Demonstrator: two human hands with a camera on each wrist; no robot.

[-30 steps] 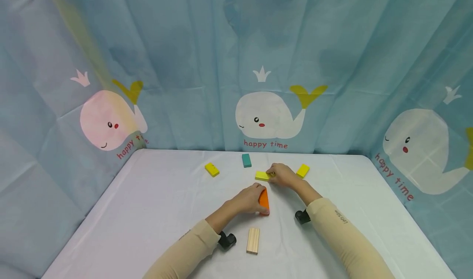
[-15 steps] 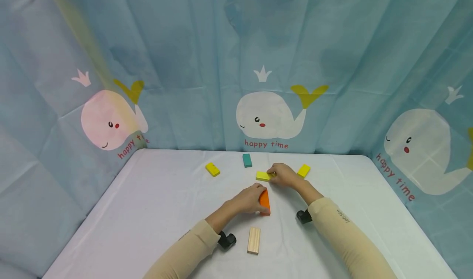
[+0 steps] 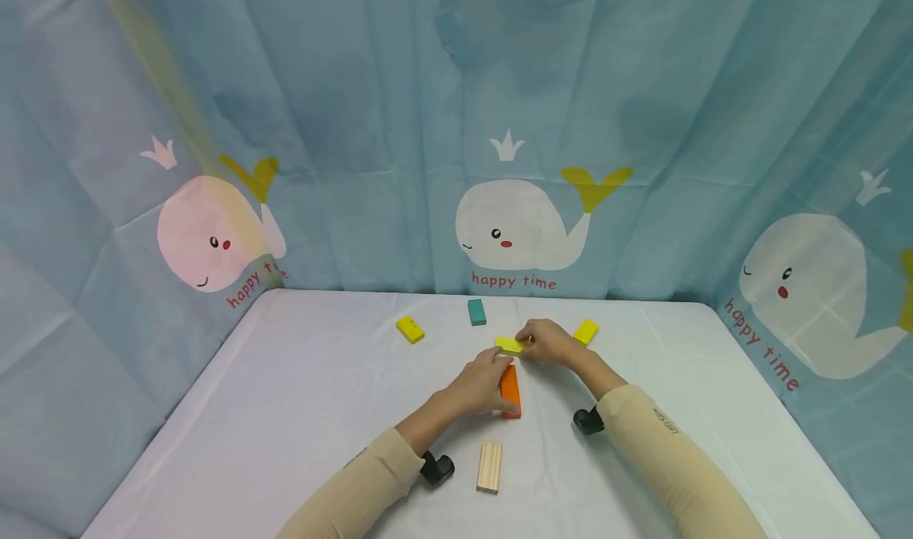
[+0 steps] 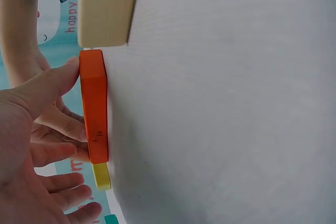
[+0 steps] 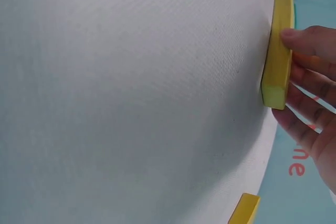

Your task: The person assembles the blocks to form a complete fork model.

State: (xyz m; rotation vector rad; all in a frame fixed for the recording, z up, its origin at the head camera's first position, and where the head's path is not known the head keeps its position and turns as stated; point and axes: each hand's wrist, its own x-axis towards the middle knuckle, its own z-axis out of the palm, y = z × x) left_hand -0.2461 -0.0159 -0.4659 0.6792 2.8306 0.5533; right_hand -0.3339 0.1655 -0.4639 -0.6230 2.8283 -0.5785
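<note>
On the white tabletop an orange block (image 3: 511,395) lies lengthwise. My left hand (image 3: 476,385) is over its left side, and in the left wrist view the thumb touches the block's near end while the other fingers spread away from it. Just beyond lies a yellow block (image 3: 508,345), set crosswise close to the orange block's far end. My right hand (image 3: 549,341) pinches this yellow block near its right end, with the thumb on the near long face, as the right wrist view shows; the fingers are partly hidden behind it.
A plain wooden block (image 3: 489,468) lies nearer the person. Toward the back are a teal block (image 3: 476,312), a yellow block (image 3: 410,330) to the left and another yellow block (image 3: 586,332) by the right forearm. A whale-print curtain (image 3: 399,127) borders the table.
My left fingers have loosened from the orange block and spread forward toward the yellow block. My right hand keeps its pinch on the yellow block; the blocks show little movement.
</note>
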